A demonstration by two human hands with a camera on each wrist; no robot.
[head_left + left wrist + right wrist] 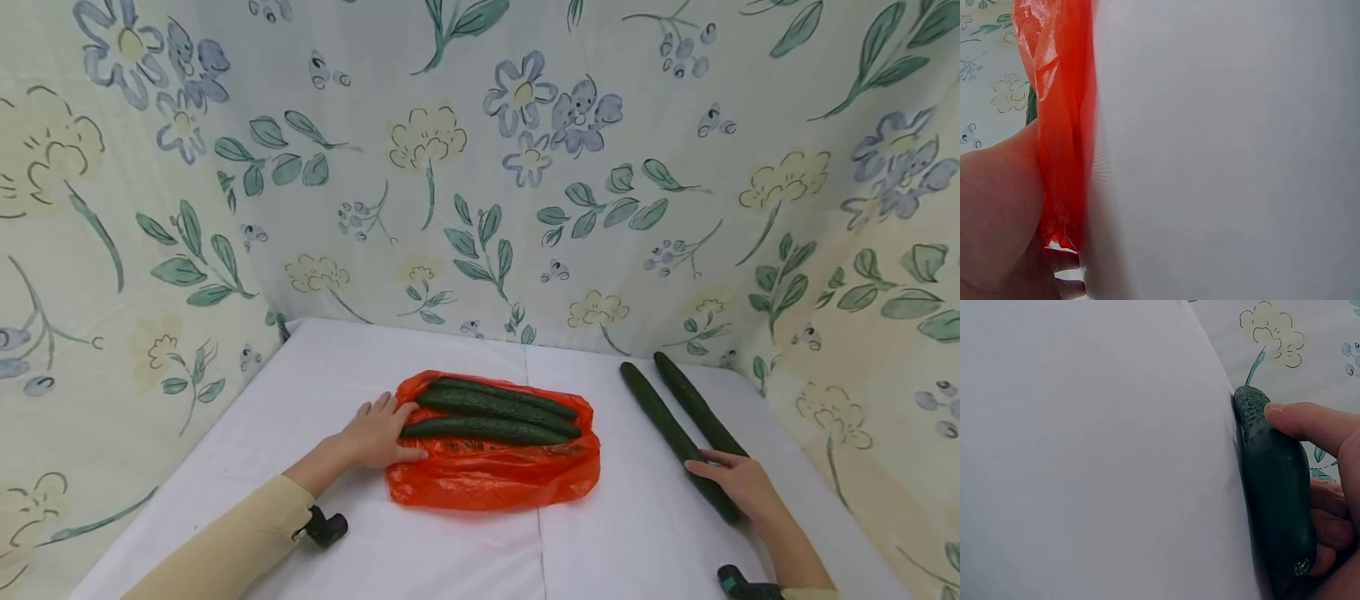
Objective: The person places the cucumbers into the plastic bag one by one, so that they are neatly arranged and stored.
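Three dark green cucumbers [491, 405] lie side by side on a red plastic bag [487, 487] in the middle of the table. At the bag's left end rests my left hand [378, 435], fingers spread, touching the bag and the cucumber ends; the left wrist view has the red film [1063, 125] against the thumb side of the hand. On the right, my right hand [738, 483] grips the near end of a long cucumber [660, 412], thumb on one side and fingers on the other [1275, 481]. Another cucumber [693, 396] lies just right of it, its near end hidden by the hand.
A white cloth [337, 367] covers the table, with a crease running toward me right of centre. Floral curtains [480, 167] stand behind and on both sides. Dark wrist-camera mounts [327, 527] stick out below my wrists.
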